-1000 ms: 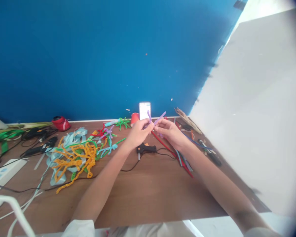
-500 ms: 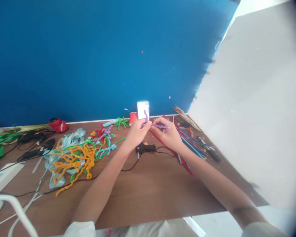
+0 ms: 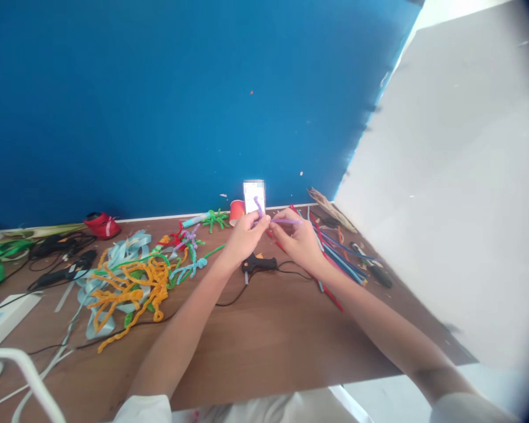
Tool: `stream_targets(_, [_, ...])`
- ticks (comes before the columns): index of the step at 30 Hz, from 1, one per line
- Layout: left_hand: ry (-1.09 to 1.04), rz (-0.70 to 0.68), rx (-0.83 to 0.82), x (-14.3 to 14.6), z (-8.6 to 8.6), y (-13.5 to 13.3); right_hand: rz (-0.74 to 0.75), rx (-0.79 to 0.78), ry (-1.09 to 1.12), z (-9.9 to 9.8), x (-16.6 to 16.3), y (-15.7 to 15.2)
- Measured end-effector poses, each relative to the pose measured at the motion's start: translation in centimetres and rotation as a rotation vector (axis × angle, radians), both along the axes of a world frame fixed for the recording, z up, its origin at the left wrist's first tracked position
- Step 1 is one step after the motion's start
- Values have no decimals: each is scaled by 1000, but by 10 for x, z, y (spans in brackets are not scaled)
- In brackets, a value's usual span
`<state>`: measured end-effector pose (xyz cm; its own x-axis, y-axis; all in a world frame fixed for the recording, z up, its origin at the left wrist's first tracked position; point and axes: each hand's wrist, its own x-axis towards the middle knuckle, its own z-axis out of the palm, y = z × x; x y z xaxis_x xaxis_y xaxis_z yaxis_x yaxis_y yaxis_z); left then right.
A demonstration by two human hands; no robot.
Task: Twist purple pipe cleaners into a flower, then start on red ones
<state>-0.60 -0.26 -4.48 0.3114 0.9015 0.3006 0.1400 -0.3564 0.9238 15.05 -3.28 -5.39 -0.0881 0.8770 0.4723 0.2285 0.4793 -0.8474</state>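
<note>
A purple pipe cleaner [image 3: 258, 205] rises with a bent tip from between the thumb and fingers of my left hand [image 3: 247, 233]. My right hand [image 3: 298, 239] pinches the purple length that runs out to the right, close to my left fingertips. Behind the hands a lit phone [image 3: 254, 192] leans upright against the wall, beside a red cup [image 3: 237, 212]. On the table below them lies a black glue gun [image 3: 260, 263]. Whether the purple pieces are joined is hidden by my fingers.
At left lie orange pipe cleaners [image 3: 154, 282], light blue ribbon [image 3: 130, 249] and a white power strip [image 3: 11, 317]. Red and blue pipe cleaners [image 3: 341, 261] and a black-handled tool [image 3: 379, 273] are at right. A blue wall [image 3: 180, 106] bounds the back.
The purple length at my right hand now lies straighter and more level. Both hands keep almost the same place; the whole view has shifted slightly.
</note>
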Motion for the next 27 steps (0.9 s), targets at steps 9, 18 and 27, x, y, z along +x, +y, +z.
stream_targets(9, [-87,-73,74,4,8,-8,229,-217,439,14,8,6])
stream_targets(18, [28,-31,96,5,7,-10,301,-483,529,13,16,17])
stream_targets(27, [225,123,285,2,14,-16,350,-541,513,11,13,18])
